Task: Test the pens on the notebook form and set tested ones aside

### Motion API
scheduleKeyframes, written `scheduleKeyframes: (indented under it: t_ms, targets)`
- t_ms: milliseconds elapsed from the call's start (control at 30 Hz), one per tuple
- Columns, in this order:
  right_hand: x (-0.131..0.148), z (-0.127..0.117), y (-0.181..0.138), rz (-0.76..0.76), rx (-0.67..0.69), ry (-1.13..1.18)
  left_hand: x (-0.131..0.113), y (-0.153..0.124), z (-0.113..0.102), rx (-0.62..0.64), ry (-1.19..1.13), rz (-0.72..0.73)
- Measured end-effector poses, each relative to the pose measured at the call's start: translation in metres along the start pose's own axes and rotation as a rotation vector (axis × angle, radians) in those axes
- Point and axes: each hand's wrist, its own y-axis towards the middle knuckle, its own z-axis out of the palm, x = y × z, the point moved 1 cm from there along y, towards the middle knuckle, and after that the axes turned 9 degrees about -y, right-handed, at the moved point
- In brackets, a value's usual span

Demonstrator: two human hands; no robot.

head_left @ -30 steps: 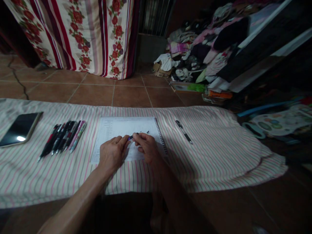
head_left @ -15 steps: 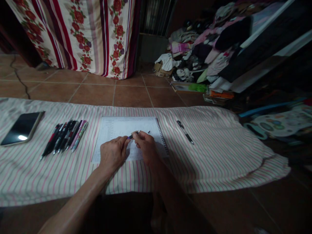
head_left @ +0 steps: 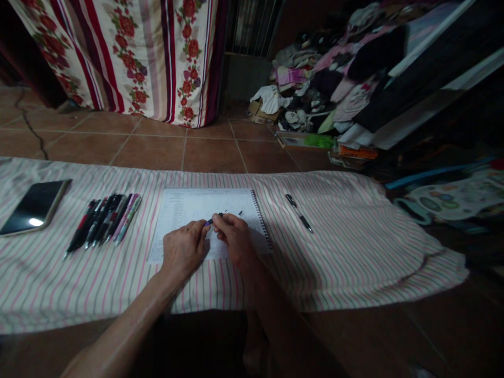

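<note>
A dark pen part with a purple-blue section (head_left: 209,222) is pinched between my two hands above the notebook. My left hand (head_left: 183,245) is closed on its left end, fingertips together. My right hand (head_left: 233,234) grips the right end between thumb and fingers, hiding much of it. Beneath both hands lies a spiral notebook (head_left: 173,205), open to a printed page, its coil on the right side. A tiny dark piece (head_left: 240,213) rests on the page just beyond my right hand.
To the left, several pens (head_left: 103,220) lie in a row, with a smartphone (head_left: 36,206) farther left. One black and silver pen (head_left: 299,214) lies right of the notebook. A striped cloth (head_left: 354,236) covers the table. Beyond are a floral curtain (head_left: 153,58) and piled clothes (head_left: 315,79).
My hands stay together over the notebook with only a slight shift of the fingers around the pen part. Everything else looks the same.
</note>
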Motion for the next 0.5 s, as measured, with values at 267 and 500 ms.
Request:
scheduleKeyframes:
  t_ms: [267,500]
  targets:
    - [0.0065,-0.0011,-0.004,-0.003,0.033,0.011,-0.0002,0.0009,-0.0034,0.037,-0.039,-0.072]
    - [0.0049,0.0018,-0.0062,0.051,0.064,0.06,0.0004,-0.0009,-0.0018,-0.024,-0.036,-0.045]
